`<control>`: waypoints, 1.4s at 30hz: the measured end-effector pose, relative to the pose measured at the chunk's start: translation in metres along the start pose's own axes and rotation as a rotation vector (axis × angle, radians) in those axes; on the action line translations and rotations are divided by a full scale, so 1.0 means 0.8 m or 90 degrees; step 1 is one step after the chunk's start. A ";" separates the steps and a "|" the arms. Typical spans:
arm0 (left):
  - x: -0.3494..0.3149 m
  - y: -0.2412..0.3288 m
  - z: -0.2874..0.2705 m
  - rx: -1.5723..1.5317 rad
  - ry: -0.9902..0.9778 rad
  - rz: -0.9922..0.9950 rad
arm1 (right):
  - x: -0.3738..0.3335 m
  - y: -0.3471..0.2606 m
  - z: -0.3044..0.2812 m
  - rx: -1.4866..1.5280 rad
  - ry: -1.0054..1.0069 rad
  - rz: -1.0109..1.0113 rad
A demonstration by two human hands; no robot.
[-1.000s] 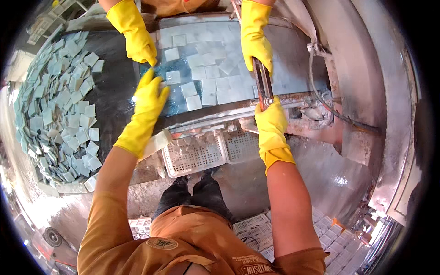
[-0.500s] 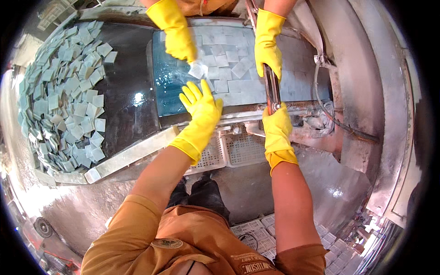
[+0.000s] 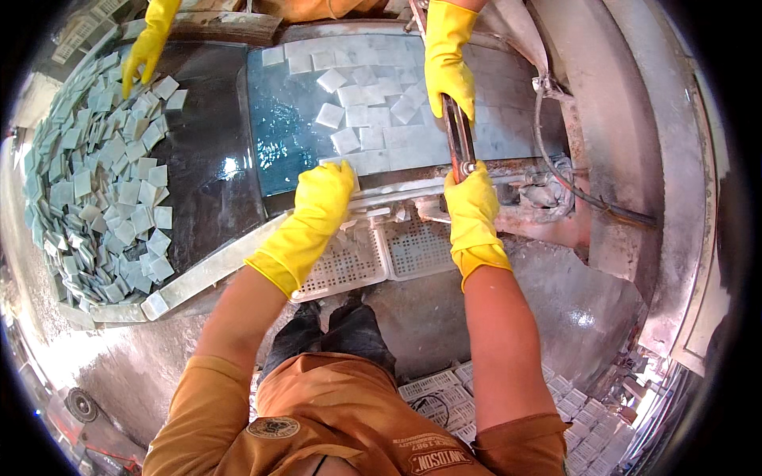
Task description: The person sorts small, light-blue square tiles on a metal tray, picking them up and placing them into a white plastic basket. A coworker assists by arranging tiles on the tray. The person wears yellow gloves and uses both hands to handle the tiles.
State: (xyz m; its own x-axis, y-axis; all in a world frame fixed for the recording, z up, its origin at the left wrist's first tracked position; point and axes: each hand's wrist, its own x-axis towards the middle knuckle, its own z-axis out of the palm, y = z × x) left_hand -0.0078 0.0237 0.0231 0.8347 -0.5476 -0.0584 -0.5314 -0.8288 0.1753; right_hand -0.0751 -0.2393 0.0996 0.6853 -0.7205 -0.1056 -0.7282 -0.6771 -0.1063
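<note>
My left hand point(image 3: 324, 194), in a yellow rubber glove, is curled at the near edge of a wet blue conveyor belt point(image 3: 284, 155). Its fingers close on a pale square tile point(image 3: 352, 181), partly hidden by the glove. With my right hand point(image 3: 474, 213), also gloved, I grip the near end of a slotted metal bar point(image 3: 458, 141) lying across the belt. Another person's gloved hand point(image 3: 450, 83) holds that bar farther up. Rows of square tiles point(image 3: 421, 143) cover the belt around the bar, and several at the left end sit loose and skewed.
A big heap of tiles point(image 3: 111, 190) lies at the left on a dark surface point(image 3: 208, 103); the other person's second glove point(image 3: 144, 55) reaches into it. White perforated baskets point(image 3: 341, 266) sit below the near rail. A hose point(image 3: 567, 186) hangs at the right.
My left hand has moved down and left, from outstretched to curled at the near edge. The other person's free hand has gone from the belt to the heap. More loose tiles show.
</note>
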 end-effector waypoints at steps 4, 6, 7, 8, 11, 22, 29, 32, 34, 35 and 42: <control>0.004 -0.040 -0.014 -0.042 0.061 0.133 | 0.002 0.015 0.007 0.010 0.021 -0.022; -0.007 -0.036 -0.032 -0.180 0.097 0.113 | 0.003 0.014 0.005 0.013 0.019 -0.014; -0.015 -0.026 -0.033 -0.188 0.089 0.117 | 0.004 0.016 0.011 0.022 0.037 -0.032; -0.020 -0.010 -0.033 -0.197 0.082 0.120 | 0.005 0.018 0.014 0.023 0.028 -0.025; -0.029 0.039 0.017 -0.039 0.018 0.080 | 0.006 0.010 0.010 0.025 0.020 -0.048; 0.043 -0.073 -0.042 -0.235 0.098 0.112 | 0.009 0.016 0.004 0.050 -0.026 0.006; 0.060 -0.101 0.023 -0.228 0.197 0.088 | 0.002 0.009 0.001 0.052 -0.012 -0.005; 0.050 -0.039 0.020 -0.071 0.135 0.068 | 0.007 0.009 -0.001 0.049 -0.029 -0.010; 0.040 -0.010 0.019 -0.061 0.131 0.080 | 0.005 0.009 0.002 0.039 -0.017 -0.012; 0.032 -0.013 0.017 -0.150 0.139 0.101 | 0.004 0.006 0.002 0.041 -0.020 -0.010; -0.001 -0.125 -0.050 -0.131 0.064 0.055 | 0.005 0.013 0.002 0.050 -0.012 -0.019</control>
State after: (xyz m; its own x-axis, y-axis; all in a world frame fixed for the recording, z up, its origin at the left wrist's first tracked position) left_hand 0.0502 0.1114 0.0449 0.8028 -0.5930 0.0619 -0.5699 -0.7327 0.3721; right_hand -0.0803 -0.2490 0.0964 0.7076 -0.6963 -0.1198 -0.7049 -0.6841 -0.1875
